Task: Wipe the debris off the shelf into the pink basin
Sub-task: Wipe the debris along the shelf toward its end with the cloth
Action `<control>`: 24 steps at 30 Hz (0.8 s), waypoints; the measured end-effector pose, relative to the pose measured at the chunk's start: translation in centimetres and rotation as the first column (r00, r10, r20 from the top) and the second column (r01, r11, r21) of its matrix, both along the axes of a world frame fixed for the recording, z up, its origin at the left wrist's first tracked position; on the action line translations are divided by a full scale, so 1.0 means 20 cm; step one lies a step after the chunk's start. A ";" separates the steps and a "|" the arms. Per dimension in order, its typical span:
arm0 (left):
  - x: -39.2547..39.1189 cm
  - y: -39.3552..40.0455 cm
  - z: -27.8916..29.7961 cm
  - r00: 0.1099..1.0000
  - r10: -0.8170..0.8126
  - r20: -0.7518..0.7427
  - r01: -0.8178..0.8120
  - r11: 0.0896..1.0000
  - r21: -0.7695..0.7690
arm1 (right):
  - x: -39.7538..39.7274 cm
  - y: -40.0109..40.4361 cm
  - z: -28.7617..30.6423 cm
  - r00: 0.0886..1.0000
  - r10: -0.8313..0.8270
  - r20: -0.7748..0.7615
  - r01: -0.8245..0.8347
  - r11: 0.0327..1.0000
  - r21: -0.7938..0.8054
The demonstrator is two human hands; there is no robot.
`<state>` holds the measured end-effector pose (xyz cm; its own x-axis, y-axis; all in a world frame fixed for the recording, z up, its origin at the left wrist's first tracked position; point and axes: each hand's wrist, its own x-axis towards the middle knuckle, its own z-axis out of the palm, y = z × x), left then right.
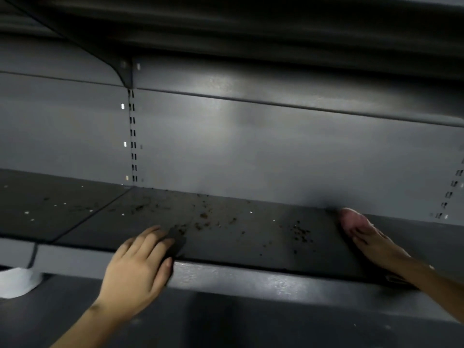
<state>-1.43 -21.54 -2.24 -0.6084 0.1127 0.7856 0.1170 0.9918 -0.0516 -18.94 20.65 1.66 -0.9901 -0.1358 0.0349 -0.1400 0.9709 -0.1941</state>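
Note:
The grey metal shelf (251, 249) carries brown crumbs of debris (204, 219) across its middle, with a second cluster (301, 233) further right. My left hand (135, 270) rests on the shelf's front edge, its fingers and thumb pressing on a dark cloth (177, 243) at the near edge of the crumbs. My right hand (371, 241) reaches to the back right of the shelf, fingers closed around a small pink cloth (351, 218) that touches the shelf surface. The pink basin is out of view.
A neighbouring shelf panel (50, 207) on the left has scattered white specks. A slotted upright (132, 136) runs up the back wall, and another shelf (226, 26) hangs overhead. A white object (15, 282) sits below the shelf at lower left.

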 end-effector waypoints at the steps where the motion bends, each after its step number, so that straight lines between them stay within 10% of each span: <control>1: 0.00 0.00 0.00 1.000 -0.016 -0.006 0.016 1.000 -0.006 | 0.05 -0.09 0.01 0.999 0.015 -0.040 -0.017 0.999 -0.035; 8: 0.00 -0.01 0.03 0.988 -0.126 0.090 0.124 0.992 0.023 | 0.22 -0.85 0.03 0.985 0.102 -0.136 -0.121 0.983 -0.137; 14: 0.02 -0.10 0.04 0.979 -0.189 0.073 0.187 0.982 0.029 | 0.29 -0.85 0.15 0.903 -0.326 -0.280 0.207 0.901 -0.382; 20: 0.00 -0.16 0.03 0.962 -0.264 0.071 0.264 0.964 0.013 | 0.35 -0.52 0.10 0.982 -0.155 0.111 0.163 0.985 -0.064; 24: -0.02 -0.17 0.01 0.952 -0.303 0.049 0.303 0.953 0.015 | 0.34 -0.61 0.06 0.996 -0.054 0.070 0.055 0.998 -0.014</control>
<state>-1.85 -24.84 -1.98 -0.5854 0.2926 0.7561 0.4143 0.9096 -0.0313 -12.18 8.48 2.80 -0.9962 -0.0812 -0.0329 -0.0722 0.9734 -0.2173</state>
